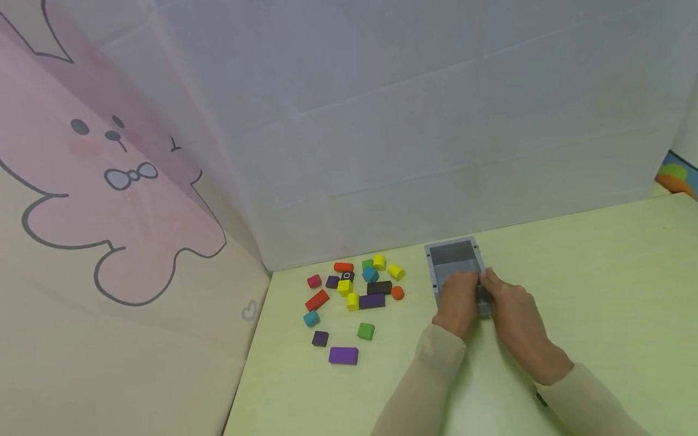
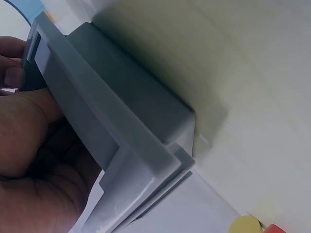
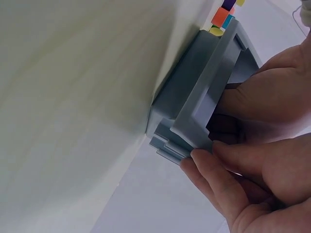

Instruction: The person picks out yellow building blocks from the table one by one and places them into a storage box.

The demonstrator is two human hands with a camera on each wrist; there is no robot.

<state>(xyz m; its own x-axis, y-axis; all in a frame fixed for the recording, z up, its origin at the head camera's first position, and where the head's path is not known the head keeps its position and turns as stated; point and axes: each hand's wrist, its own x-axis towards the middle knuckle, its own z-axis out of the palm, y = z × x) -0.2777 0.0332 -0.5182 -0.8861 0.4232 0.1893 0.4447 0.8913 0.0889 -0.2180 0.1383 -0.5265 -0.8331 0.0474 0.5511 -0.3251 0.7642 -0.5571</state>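
Note:
A grey rectangular plastic box (image 1: 457, 254) with an open top and a thick rim stands on the table, right of the scattered blocks. My left hand (image 1: 458, 303) reaches over its near side with bent fingers down inside. Whether those fingers hold anything is hidden by the hand and the box wall. At the near right corner my right hand (image 1: 518, 315) pinches the rim between thumb and fingers; the right wrist view shows this right hand (image 3: 262, 184) beside the left one. The box wall (image 2: 141, 92) fills the middle of the left wrist view.
Several coloured blocks lie loose left of the box, among them a purple block (image 1: 343, 356), a green cube (image 1: 366, 331), a red block (image 1: 317, 300) and a yellow cylinder (image 1: 396, 272). A pale cloth (image 1: 382, 151) hangs behind the table (image 1: 600, 290); a rabbit-print cloth (image 1: 125, 242) hangs at the left.

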